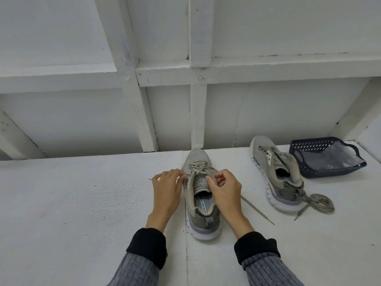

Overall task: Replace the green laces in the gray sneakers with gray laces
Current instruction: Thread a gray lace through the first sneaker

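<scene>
Gray sneaker [201, 195] at frame centre, toe pointing away, heel toward the camera, standing upright on the white surface [82, 203]. Gray lace [199, 168] already crossed through the lower eyelets; upper eyelets near the tongue apparently not yet threaded. Left hand [168, 187] at the left eyelet row, fingers pinched on what looks like a lace end, tip barely visible left of the hand. Right hand [223, 187] at the right eyelet row beside the tongue, thumb and fingers closed on the lace; free lace tail [257, 210] trailing out lower right across the surface. Step in hand, by judgement: threading the gray lace up this shoe, roughly past halfway. Next move likely needs feeding an end through the next open eyelet and pulling slack even on both sides. Second sneaker [277, 174] right of centre, seemingly no lace through its eyelets; loose lace bundle [318, 203] touching its heel. No green lace visible. Dark basket [305, 150] far right holding a clear bag [334, 156].
</scene>
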Demonstrator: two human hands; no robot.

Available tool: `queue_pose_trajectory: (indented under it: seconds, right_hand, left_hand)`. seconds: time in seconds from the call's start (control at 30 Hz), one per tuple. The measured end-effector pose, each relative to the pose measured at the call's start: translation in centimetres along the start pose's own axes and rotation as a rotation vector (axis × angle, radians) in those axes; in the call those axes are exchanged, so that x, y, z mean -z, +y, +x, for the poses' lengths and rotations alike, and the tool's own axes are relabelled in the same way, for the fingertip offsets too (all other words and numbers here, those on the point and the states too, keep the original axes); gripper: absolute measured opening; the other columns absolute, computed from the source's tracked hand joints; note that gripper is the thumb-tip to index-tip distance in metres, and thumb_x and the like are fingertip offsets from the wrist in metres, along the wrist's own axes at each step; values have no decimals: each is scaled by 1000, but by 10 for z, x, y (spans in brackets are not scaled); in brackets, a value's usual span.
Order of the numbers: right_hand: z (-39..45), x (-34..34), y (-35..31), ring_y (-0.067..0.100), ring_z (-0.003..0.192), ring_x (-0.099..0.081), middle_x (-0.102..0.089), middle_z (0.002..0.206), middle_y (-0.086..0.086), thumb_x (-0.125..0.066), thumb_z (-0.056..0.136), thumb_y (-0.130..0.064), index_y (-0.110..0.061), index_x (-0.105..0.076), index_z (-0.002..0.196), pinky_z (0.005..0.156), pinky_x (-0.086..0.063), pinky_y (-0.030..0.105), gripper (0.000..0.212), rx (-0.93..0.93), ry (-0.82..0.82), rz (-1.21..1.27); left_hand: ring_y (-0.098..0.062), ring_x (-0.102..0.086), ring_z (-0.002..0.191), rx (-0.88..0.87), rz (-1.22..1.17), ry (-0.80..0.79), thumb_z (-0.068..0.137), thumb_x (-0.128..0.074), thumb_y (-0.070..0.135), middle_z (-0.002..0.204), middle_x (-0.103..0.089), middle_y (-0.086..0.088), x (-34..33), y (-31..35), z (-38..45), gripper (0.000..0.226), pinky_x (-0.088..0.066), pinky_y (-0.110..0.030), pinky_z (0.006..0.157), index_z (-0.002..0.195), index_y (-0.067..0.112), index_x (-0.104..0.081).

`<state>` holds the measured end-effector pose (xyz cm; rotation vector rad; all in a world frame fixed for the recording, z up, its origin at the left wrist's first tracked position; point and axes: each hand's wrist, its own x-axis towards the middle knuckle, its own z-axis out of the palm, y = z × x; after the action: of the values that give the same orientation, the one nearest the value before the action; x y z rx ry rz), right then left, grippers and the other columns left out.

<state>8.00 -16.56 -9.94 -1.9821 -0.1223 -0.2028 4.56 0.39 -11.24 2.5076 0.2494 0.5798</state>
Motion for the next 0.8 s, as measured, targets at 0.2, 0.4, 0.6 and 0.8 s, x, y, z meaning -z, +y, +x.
queue_pose_trajectory:
  seconds: [0.2, 0.4, 0.6, 0.8]
  right_hand:
    - [0, 0, 1, 8, 68, -49, -56, 77, -1, -73, 84, -26, -17, -57, 78, 59, -41, 14, 19, 12, -5, -11]
    - [1, 0, 3, 8, 67, -48, -56, 76, -1, -72, 84, -27, -18, -56, 77, 58, -41, 13, 20, 8, 4, -3]
    - [1, 0, 3, 9, 67, -49, -57, 77, -1, -72, 85, -27, -19, -56, 79, 59, -41, 15, 19, 5, 5, -7]
    - [0, 0, 1, 7, 66, -48, -56, 76, -1, -72, 85, -26, -19, -55, 78, 58, -41, 14, 20, 15, -6, 2]
  left_hand:
    - [-23, -50, 95, 489, 261, 86, 102, -43, 27, 95, -66, 1, -1, -31, -13, 22, -25, -38, 80, 94, 19, -62]
    - [-24, -49, 120, 120, 71, 47, 102, -48, 19, 131, -61, -3, 1, -15, -6, 31, -34, -39, 95, 131, 17, -59]
    - [-14, -59, 100, -198, 34, 17, 98, -39, 36, 107, -69, 10, -7, 4, 0, 35, -28, -28, 87, 112, 25, -68]
    - [-10, -57, 90, 222, -25, 121, 100, -54, 25, 90, -64, 15, -5, -12, -6, 12, -30, -38, 92, 93, 27, -64]
